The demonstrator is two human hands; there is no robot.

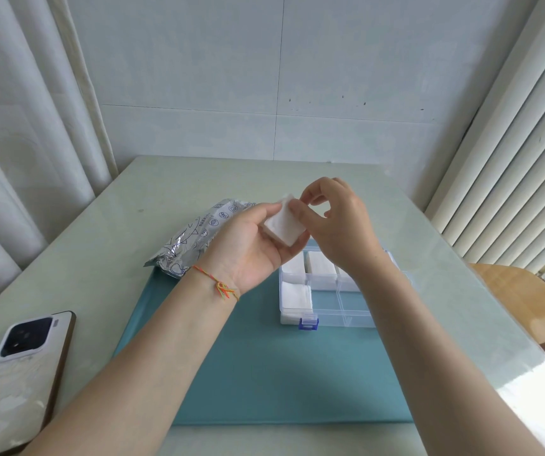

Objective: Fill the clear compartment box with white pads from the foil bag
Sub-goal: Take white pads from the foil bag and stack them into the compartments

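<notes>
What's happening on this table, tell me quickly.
A person is filling a clear box with white pads. The left hand holds a small stack of pads above the box, and the right hand pinches at its top edge. Three compartments on the box's left already hold pads; the near middle one looks empty. The foil bag lies to the left, partly on a blue mat. A phone rests nearby.

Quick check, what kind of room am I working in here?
Probably a home room, not a workshop: a table pushed against a tiled wall, curtains on the left, and a phone lying on it.
</notes>
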